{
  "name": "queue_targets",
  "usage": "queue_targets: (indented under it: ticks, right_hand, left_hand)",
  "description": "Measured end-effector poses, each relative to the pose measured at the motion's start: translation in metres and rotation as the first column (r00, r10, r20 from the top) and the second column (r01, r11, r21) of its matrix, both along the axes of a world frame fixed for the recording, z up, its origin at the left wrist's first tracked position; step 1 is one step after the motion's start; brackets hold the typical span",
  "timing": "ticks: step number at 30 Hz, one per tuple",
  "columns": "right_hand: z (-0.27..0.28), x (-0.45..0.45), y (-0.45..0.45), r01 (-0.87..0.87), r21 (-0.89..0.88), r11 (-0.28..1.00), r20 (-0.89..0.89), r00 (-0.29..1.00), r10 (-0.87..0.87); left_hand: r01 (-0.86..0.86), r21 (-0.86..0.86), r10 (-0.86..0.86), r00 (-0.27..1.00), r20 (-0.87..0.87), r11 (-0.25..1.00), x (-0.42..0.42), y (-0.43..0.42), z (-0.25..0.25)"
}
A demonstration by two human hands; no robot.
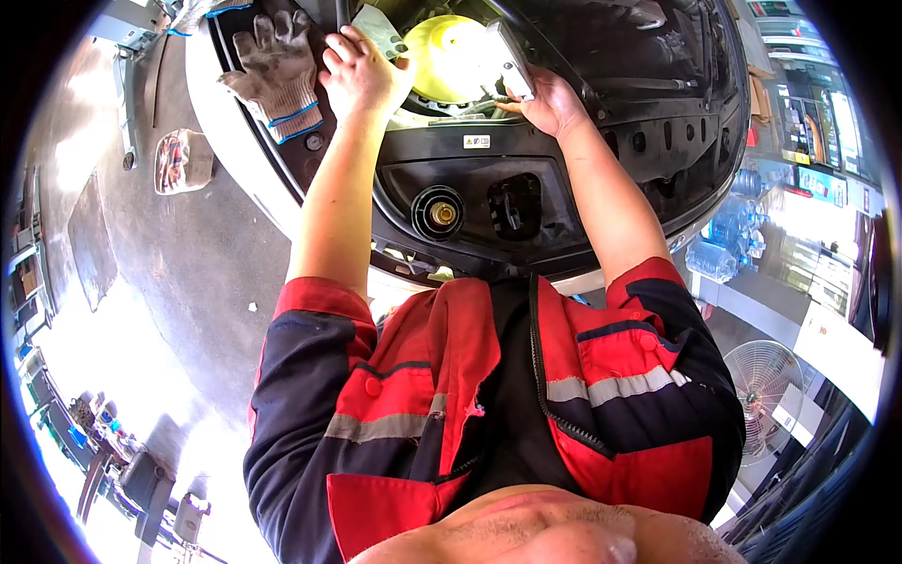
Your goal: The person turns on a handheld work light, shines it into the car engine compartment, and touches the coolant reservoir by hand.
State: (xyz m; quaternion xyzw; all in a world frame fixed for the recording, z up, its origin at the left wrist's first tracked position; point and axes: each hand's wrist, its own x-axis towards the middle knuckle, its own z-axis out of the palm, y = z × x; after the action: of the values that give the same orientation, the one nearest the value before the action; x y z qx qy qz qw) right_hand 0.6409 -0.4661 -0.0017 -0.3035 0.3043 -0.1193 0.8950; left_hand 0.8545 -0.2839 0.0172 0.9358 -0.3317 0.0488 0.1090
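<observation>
My left hand (362,75) is at the left side of a brightly lit yellow round part (440,58) in the engine bay. Its fingers are curled over a pale cloth or paper (379,32). On the other side of the yellow part, my right hand (552,98) is closed on a flat, light-coloured phone-like device (508,58), which is tilted and shines on the yellow part. Below both hands lies the black front panel (470,164) with a warning label (476,142) and a round opening with a brass-coloured centre (440,213).
Worn grey gloves (272,70) with blue cuffs lie on the car's left edge. A cloth-topped stool or box (184,162) stands on the floor at left. Large water bottles (733,230) and a fan (763,399) are at right.
</observation>
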Motion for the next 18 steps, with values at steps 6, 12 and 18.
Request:
queue_targets:
  ticks: [6,12,18]
  right_hand:
    - [-0.001,-0.001,-0.001,-0.012,0.006,1.000,0.011,1.000,0.012]
    - [-0.019,-0.003,-0.012,0.014,0.044,0.999,0.003,1.000,-0.014]
    - [-0.015,-0.002,-0.009,0.028,0.027,0.999,-0.033,0.999,-0.027]
  left_hand:
    - [0.004,0.000,-0.004,1.000,0.000,1.000,0.000,0.001,0.001]
    - [-0.001,0.010,0.001,1.000,0.009,1.000,0.000,0.000,0.000]
    - [0.003,0.013,-0.003,1.000,-0.011,1.000,0.000,0.000,0.002]
